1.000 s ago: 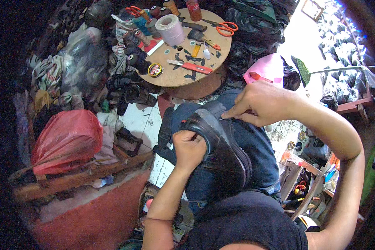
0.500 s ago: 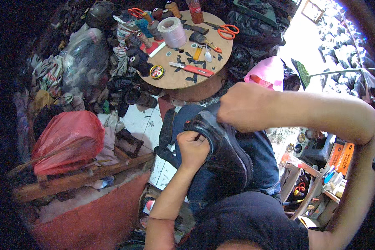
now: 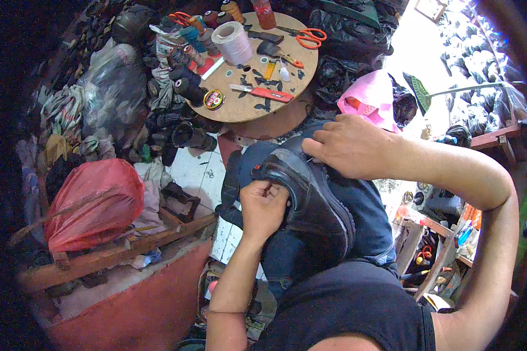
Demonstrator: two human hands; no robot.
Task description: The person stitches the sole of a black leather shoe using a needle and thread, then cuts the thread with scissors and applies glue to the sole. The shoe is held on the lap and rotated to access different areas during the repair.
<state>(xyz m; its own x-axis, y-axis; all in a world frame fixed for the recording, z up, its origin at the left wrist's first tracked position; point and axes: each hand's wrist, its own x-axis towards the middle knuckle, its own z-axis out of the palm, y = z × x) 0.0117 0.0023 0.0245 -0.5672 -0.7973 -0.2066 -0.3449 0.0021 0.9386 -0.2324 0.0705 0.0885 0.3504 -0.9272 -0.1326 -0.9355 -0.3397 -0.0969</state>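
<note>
Item one: a black leather shoe (image 3: 310,202), which we find lying across our lap on the blue jeans (image 3: 369,216), toe pointing up and left toward the round wooden desk (image 3: 240,108).

Item two: our left hand (image 3: 263,207), fingers curled shut against the left edge of the shoe near the toe, pinching at the rim where upper meets sole. What sits between the fingertips is too small for us to make out.

Item three: our right hand (image 3: 348,146), resting at the far side of the shoe's toe, fingers bent and drawn together as if nipping something fine; we cannot tell what, if anything, it has hold of.

On the desk we list: orange-handled scissors (image 3: 309,37) at the far right edge, a large spool of white thread (image 3: 233,41), a red-handled knife (image 3: 263,92) near the middle, a small round tin (image 3: 214,99) at the near left edge, and dark scraps scattered across the top.

Surroundings: a red plastic bag (image 3: 93,202), stuffed full, to our left above a rough wooden plank (image 3: 117,254); a pink plastic bag (image 3: 372,96) just right of the desk; a heap of dark shoes (image 3: 181,128) and grey bags (image 3: 111,88) to the left of the desk.
</note>
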